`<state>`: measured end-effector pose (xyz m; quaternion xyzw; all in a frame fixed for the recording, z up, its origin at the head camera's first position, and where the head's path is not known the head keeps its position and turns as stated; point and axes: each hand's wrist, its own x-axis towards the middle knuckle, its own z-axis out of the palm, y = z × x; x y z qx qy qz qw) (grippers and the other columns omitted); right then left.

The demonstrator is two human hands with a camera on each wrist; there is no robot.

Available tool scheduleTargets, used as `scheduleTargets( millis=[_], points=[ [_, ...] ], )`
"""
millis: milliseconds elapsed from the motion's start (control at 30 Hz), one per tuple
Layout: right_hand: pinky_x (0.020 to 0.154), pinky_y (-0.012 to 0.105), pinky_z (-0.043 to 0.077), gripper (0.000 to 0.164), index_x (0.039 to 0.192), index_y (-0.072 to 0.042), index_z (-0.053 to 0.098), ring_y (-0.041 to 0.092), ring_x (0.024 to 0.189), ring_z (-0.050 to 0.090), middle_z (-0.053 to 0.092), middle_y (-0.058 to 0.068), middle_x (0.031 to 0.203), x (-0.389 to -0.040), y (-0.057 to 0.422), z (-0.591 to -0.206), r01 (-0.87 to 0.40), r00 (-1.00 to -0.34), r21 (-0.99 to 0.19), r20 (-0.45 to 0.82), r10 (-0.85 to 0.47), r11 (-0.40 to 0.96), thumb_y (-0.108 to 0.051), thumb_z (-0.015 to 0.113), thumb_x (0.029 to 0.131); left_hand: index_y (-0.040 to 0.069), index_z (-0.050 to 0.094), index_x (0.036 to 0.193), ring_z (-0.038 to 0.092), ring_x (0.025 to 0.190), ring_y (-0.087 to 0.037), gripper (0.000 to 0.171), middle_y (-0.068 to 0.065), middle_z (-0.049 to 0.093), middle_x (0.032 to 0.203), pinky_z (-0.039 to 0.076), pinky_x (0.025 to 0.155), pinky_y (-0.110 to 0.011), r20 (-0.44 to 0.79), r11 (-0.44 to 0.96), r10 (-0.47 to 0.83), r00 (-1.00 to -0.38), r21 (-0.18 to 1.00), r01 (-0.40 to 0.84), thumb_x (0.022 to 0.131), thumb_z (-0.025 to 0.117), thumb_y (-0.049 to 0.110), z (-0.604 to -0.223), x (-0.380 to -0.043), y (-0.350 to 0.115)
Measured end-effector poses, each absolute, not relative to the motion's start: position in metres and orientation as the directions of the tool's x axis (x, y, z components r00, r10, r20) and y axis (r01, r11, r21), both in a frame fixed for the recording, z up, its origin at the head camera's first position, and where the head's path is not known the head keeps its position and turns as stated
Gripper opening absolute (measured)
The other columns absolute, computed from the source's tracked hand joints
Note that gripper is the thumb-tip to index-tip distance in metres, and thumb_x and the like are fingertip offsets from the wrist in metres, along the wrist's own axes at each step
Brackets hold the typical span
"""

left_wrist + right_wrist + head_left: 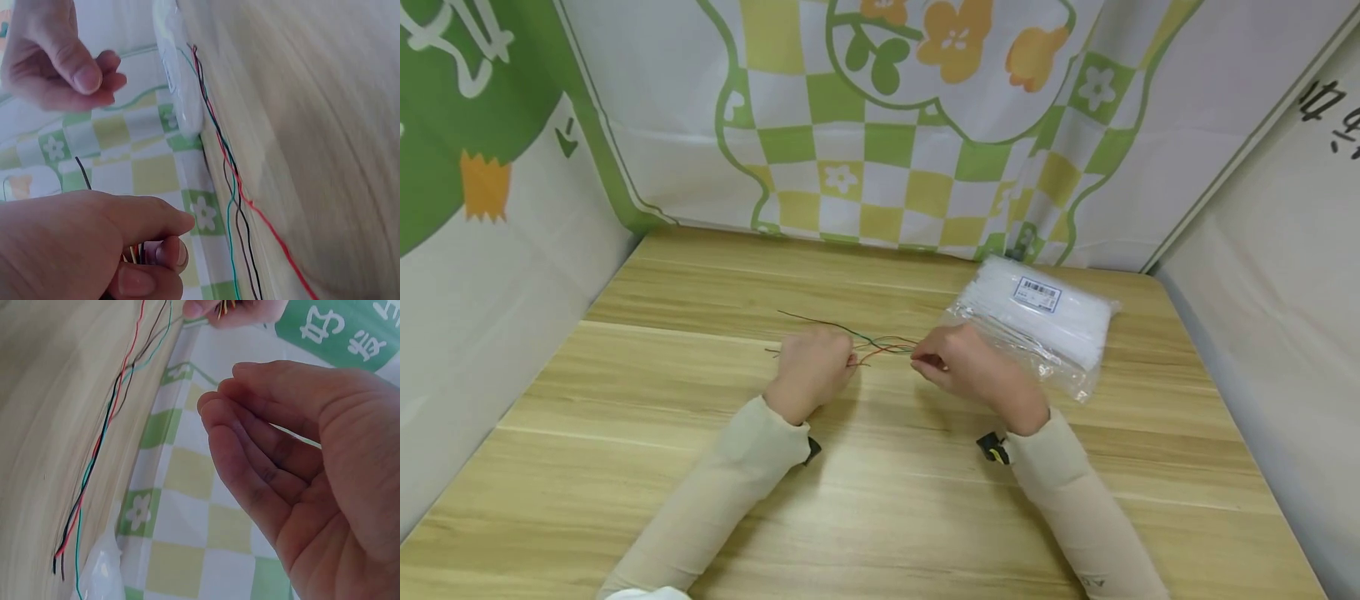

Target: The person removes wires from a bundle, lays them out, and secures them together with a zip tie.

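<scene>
Thin red, green, black and brown wires (891,347) lie loosely crossed along the wooden table between the two hands. My left hand (816,367) is over their left part, with dark wire ends showing past it. In the left wrist view, its curled fingers (153,219) hold a few more wires (141,252), orange and black among them, above the table. Near the right ends of the loose wires is my right hand (966,362). The right wrist view shows its fingers (228,450) loosely bent and apart from the wires, with nothing held in them.
A clear plastic bag (1037,321) full of white strips, with a barcode label, lies just beyond the right hand. Behind the wooden table (880,500) hangs a checked, flowered curtain (887,175). Fabric walls stand at both sides.
</scene>
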<state>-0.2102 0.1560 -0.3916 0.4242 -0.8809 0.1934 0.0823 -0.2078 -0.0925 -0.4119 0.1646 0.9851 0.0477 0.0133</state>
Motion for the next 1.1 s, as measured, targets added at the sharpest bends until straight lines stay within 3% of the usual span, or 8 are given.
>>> scheduleTargets(
  millis=[367, 633, 867, 1100],
  points=[
    [0.071, 0.023, 0.056, 0.006, 0.09, -0.01, 0.076, 0.01, 0.077, 0.067, 0.074, -0.001, 0.085, -0.196, 0.139, -0.393, -0.844, -0.535, -0.246, 0.329, -0.778, 0.476, -0.009, 0.076, 0.096, 0.022, 0.036, 0.061, 0.03, 0.061, -0.015, 0.048, 0.004, 0.032, 0.064, 0.025, 0.052, -0.03, -0.061, 0.94, 0.34, -0.938, 0.054, 0.337, 0.101, 0.062, 0.013, -0.41, -0.196, -0.076],
    [0.074, 0.021, 0.056, 0.006, 0.092, -0.012, 0.076, 0.008, 0.08, 0.068, 0.074, -0.003, 0.088, -0.189, 0.128, -0.396, -0.849, -0.526, -0.238, 0.309, -0.792, 0.472, -0.013, 0.075, 0.099, 0.022, 0.055, 0.068, 0.046, 0.065, -0.015, 0.034, 0.004, 0.048, 0.068, 0.044, 0.054, -0.038, -0.069, 0.934, 0.356, -0.932, 0.055, 0.353, 0.101, 0.066, 0.019, -0.413, -0.192, -0.068],
    [0.076, 0.027, 0.058, 0.008, 0.093, -0.009, 0.076, 0.011, 0.083, 0.07, 0.074, -0.001, 0.09, -0.193, 0.129, -0.397, -0.839, -0.545, -0.195, 0.323, -0.774, 0.509, -0.008, 0.071, 0.1, 0.02, 0.048, 0.064, 0.037, 0.057, -0.014, 0.046, 0.004, 0.038, 0.062, 0.032, 0.049, -0.031, -0.064, 0.924, 0.379, -0.923, 0.084, 0.374, 0.108, 0.059, 0.025, -0.414, -0.192, -0.068],
    [0.073, 0.027, 0.056, 0.01, 0.089, -0.009, 0.075, 0.01, 0.077, 0.065, 0.071, -0.001, 0.085, -0.199, 0.135, -0.396, -0.842, -0.539, -0.203, 0.32, -0.779, 0.499, -0.005, 0.072, 0.098, 0.018, 0.046, 0.064, 0.037, 0.057, -0.014, 0.049, 0.003, 0.039, 0.062, 0.034, 0.049, -0.03, -0.073, 0.915, 0.4, -0.914, 0.092, 0.393, 0.112, 0.051, 0.029, -0.413, -0.193, -0.07]
  ],
)
